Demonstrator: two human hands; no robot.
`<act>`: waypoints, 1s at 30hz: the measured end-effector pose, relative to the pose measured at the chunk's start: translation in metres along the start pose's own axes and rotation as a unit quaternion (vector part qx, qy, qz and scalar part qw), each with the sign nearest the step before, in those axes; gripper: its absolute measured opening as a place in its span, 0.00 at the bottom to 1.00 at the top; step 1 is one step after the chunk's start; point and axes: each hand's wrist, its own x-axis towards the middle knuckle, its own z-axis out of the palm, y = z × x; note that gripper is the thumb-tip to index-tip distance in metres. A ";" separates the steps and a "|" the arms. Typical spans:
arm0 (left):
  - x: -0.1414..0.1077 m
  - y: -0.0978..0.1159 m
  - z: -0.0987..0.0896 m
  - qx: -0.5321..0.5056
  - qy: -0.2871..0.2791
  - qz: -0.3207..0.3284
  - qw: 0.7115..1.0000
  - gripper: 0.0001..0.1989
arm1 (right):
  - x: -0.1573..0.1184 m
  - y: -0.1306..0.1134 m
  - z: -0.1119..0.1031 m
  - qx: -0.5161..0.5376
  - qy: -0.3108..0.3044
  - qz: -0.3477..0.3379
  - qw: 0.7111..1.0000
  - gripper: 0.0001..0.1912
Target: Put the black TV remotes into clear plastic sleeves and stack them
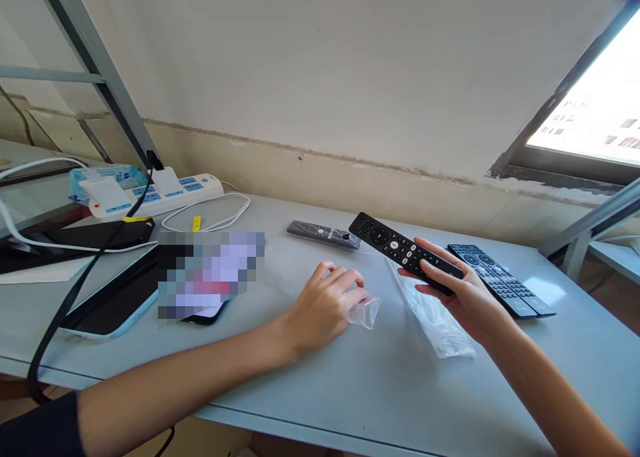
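Gripping bare black remote (397, 246) in my right hand (466, 293); left hand (324, 305) pinching clear plastic (367, 313); dark remote (317, 233) still wrapped.

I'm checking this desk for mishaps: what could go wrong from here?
The held remote might slip, since the right hand's grip is near one end. The black cord runs over the desk's front edge near the left sleeve, which might snag it.

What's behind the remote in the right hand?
Around the held remote, desk shows, with a clear plastic bag running out from behind it. Whatever lies directly behind the remote and right hand is covered; how far the bag extends there can't be seen.
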 end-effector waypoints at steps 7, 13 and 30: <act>-0.002 -0.001 0.001 0.026 -0.056 -0.039 0.997 0.09 | 0.000 0.005 -0.001 -0.057 0.100 -0.199 0.973 0.20; -0.003 0.000 0.002 0.022 -0.063 -0.019 0.998 0.08 | -0.009 0.004 0.000 -0.448 0.099 -0.540 0.706 0.14; 0.000 0.003 0.005 0.000 -0.020 -0.021 1.000 0.06 | -0.005 -0.001 0.004 -0.017 0.224 -0.243 0.944 0.17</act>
